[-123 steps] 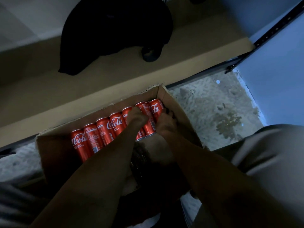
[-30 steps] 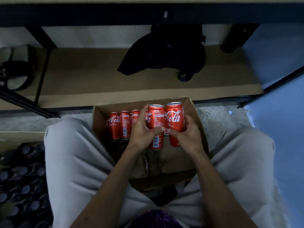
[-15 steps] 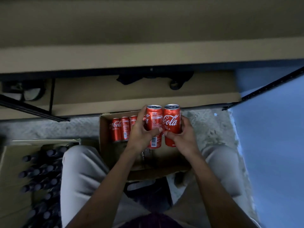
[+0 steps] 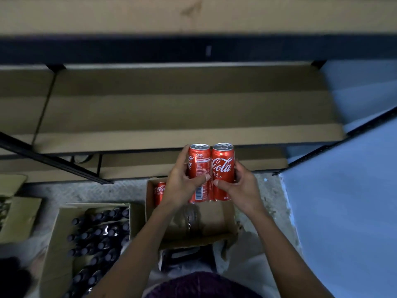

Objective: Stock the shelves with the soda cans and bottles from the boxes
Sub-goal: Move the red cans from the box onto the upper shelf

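Dim shelves (image 4: 171, 117) lined with brown board fill the upper half of the view, with a blue wall (image 4: 348, 201) at 3 o'clock and speckled floor (image 4: 86, 192) below. At centre, two red cans stand upright and touching, held above an open box (image 4: 214, 222). The left hand (image 4: 182, 186) wraps the left can (image 4: 198, 166), its fingers (image 4: 184, 155) curled round the far side and the thumb pressed across the front near the barcode. The right hand (image 4: 240, 186) grips the right can (image 4: 223, 168) likewise, thumb on the front below the logo. Both cans sit just in front of the middle shelf's edge, not on it. Another can (image 4: 159, 191) remains in the box at its far left corner, partly hidden by the left wrist. At 8 o'clock a second box (image 4: 53, 244) holds dark-capped bottles (image 4: 101, 235) packed close together.
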